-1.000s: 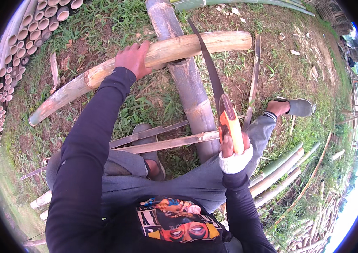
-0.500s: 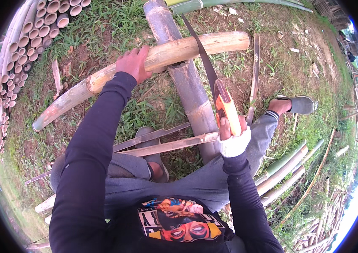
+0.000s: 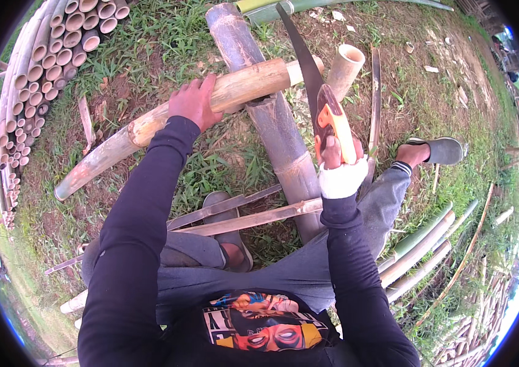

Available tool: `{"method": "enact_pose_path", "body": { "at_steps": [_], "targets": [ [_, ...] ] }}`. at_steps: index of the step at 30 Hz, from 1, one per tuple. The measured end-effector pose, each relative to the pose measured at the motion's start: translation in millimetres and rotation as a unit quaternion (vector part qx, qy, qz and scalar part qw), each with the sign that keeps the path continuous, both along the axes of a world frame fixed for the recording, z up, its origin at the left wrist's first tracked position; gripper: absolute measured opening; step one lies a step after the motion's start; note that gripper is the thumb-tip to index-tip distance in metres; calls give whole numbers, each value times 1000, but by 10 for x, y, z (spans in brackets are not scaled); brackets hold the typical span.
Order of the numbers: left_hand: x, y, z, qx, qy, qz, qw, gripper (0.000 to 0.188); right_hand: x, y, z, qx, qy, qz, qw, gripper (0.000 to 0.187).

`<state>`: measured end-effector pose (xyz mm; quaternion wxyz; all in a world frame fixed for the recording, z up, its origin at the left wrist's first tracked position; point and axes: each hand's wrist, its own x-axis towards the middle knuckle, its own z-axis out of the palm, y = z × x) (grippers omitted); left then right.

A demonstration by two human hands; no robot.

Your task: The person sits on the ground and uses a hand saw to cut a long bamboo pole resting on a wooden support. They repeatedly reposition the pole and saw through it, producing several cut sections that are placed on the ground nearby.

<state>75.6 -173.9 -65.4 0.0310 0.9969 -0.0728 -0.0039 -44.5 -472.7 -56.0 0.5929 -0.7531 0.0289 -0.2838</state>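
My left hand (image 3: 196, 105) is closed over a long, slightly curved bamboo pole (image 3: 155, 115). The pole lies across a thicker, greyish bamboo log (image 3: 283, 137). At its right end a paler strip (image 3: 303, 70) shows, partly behind the saw. My right hand (image 3: 338, 156), with a white wrap at the wrist, grips the orange handle of a hand saw (image 3: 304, 61). Its dark blade points up and away, just right of the pole's end. Beyond the handle, a short hollow bamboo piece (image 3: 346, 72) stands tilted, apart from the pole, its open end upward.
Stacked bamboo tubes (image 3: 57, 55) fill the far left. Split bamboo strips (image 3: 247, 217) lie across the near end of the log. Green and tan poles (image 3: 418, 244) lie at the right by my leg. A flat strip (image 3: 374, 110) stretches over the grass right of the saw.
The right end of the bamboo pole has come off as a short piece and tipped downward. The saw has moved clear of the cut, slightly to the right. My left hand keeps its hold.
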Motion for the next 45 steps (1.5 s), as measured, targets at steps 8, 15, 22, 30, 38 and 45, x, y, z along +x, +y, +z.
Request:
{"method": "enact_pose_path", "body": {
  "at_steps": [8, 15, 22, 30, 38, 45],
  "targets": [
    [44, 52, -105, -18, -19, -17, 1000, 89, -88, -1248, -443, -229, 85, -203, 948, 38],
    [29, 11, -86, -28, -32, -20, 999, 88, 49, -1008, -666, -451, 155, 39, 878, 51],
    [29, 38, -122, -31, -58, -38, 997, 88, 1087, -1768, -670, -576, 166, -73, 797, 59],
    [40, 38, -131, -17, -58, -33, 998, 88, 1827, -2397, -774, -731, 270, -97, 619, 54],
    [32, 62, -158, -15, -33, -5, 999, 88, 836, -1975, -261, -313, 376, -192, 851, 83],
    [-30, -51, 140, 24, 52, 19, 998, 111, -592, -778, -156, 678, 218, 21, 702, 58]
  ]
}}
